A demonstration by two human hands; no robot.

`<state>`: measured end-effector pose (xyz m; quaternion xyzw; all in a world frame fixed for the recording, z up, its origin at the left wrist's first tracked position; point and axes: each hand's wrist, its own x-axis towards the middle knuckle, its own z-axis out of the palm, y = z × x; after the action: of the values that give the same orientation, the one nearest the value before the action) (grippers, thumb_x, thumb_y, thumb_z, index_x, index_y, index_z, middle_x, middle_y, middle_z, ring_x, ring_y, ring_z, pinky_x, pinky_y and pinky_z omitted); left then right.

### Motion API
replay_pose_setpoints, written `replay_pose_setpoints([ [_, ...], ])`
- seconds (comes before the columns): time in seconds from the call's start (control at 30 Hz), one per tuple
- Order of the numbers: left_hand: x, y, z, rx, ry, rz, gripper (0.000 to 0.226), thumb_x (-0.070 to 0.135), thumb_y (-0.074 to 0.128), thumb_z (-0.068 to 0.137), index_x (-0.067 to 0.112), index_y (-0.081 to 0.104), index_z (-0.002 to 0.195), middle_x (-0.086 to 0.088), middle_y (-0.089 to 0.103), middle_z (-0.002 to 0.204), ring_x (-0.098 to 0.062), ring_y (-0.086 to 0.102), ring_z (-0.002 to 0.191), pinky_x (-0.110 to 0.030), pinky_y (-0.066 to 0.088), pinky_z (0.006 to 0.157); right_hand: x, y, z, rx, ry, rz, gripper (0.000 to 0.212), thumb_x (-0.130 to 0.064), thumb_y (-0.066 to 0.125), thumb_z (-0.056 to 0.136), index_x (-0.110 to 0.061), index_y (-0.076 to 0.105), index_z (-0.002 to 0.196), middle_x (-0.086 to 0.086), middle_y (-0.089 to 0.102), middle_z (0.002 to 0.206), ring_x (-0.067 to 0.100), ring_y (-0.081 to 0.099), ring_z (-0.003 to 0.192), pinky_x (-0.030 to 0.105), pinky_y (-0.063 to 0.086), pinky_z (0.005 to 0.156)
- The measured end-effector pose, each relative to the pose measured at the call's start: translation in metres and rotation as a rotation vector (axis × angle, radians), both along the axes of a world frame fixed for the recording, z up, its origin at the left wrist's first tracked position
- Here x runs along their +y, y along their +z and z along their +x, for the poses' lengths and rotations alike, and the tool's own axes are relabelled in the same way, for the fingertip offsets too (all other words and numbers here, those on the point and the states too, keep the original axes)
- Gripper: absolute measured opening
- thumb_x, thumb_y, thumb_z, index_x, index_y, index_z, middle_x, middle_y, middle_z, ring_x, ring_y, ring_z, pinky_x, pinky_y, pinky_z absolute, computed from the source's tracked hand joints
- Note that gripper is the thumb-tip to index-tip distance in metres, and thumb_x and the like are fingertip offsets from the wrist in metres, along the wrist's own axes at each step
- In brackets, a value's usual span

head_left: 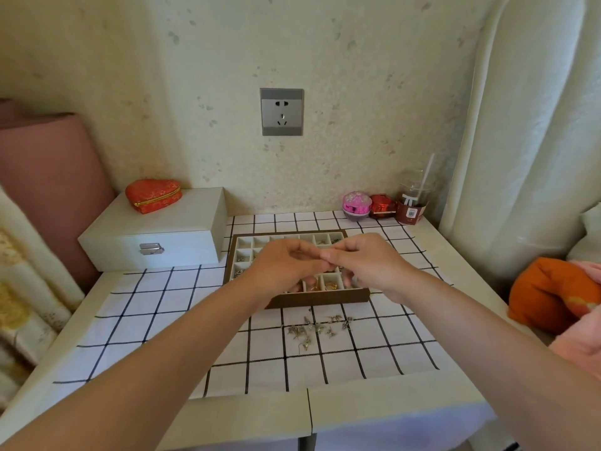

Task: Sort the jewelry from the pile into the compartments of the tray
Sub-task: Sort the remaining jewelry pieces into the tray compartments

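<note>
Over tray [320, 298] | left hand [283, 266], right hand [370, 265] fingers [332, 255] meet; pinch unclear | pile [320, 330] apart, nearer

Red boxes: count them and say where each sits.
2. One heart-shaped red box lies on the white case at left; one small red box stands at the back right, between the pink round container and the drink cup.

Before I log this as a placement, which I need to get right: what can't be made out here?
Head view:
Whether the left hand and right hand pinch anything between them: too small, covered by fingertips.
The tray: middle compartments hidden behind both hands.
The pile: pieces too small to tell kinds.
</note>
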<state>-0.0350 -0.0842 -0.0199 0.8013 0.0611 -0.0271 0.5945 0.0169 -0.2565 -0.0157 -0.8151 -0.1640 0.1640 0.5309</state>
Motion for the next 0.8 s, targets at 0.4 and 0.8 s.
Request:
replay_pose_setpoints([
  [0.4, 0.019, 0.005, 0.023, 0.048, 0.137, -0.171, 0.016, 0.031, 0.062, 0.096, 0.025, 0.072, 0.107, 0.011, 0.077, 0.092, -0.004, 0.063, 0.069, -0.018, 0.045, 0.054, 0.026, 0.008, 0.033, -0.233, 0.006, -0.025, 0.004, -0.02, 0.072, 0.092, -0.018, 0.075, 0.093, -0.003, 0.072, 0.077, 0.006, 0.054, 0.047, 0.016, 0.046, 0.051],
  [0.8, 0.046, -0.002, 0.062, -0.029, 0.189, -0.061, 0.012, 0.025, 0.068, 0.092, 0.025, 0.07, 0.104, 0.007, 0.076, 0.094, -0.006, 0.068, 0.071, -0.017, 0.046, 0.056, 0.058, -0.004, 0.086, -0.434, -0.038, -0.182, 0.007, -0.026, 0.069, 0.094, -0.022, 0.075, 0.091, -0.015, 0.067, 0.078, -0.011, 0.057, 0.056, 0.017, 0.043, 0.065],
])
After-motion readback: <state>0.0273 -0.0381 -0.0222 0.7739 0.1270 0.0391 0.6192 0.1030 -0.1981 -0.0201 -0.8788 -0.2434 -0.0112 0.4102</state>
